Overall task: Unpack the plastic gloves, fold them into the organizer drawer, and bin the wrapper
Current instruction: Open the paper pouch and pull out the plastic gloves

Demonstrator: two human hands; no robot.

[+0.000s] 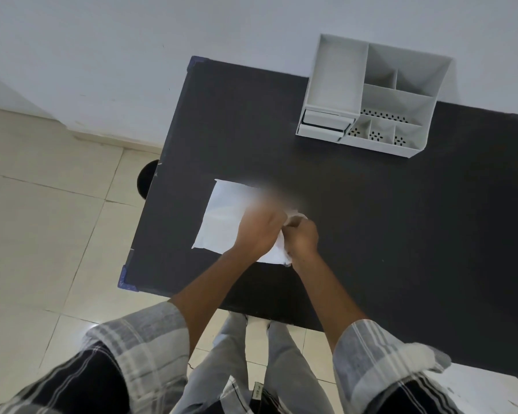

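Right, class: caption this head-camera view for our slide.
Both hands, left hand and right hand, work the white glove packet on a black table.

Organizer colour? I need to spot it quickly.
White, some compartment floors dotted with dark holes; organizer shows in the head view.

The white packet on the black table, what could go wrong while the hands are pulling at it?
The white packet lies near the table edge on the left, so a hard tug from the left hand and right hand might slide it off toward the floor. Thin gloves could tear or spill out in a bunch. The organizer sits far back, so loose gloves may drop on the way.
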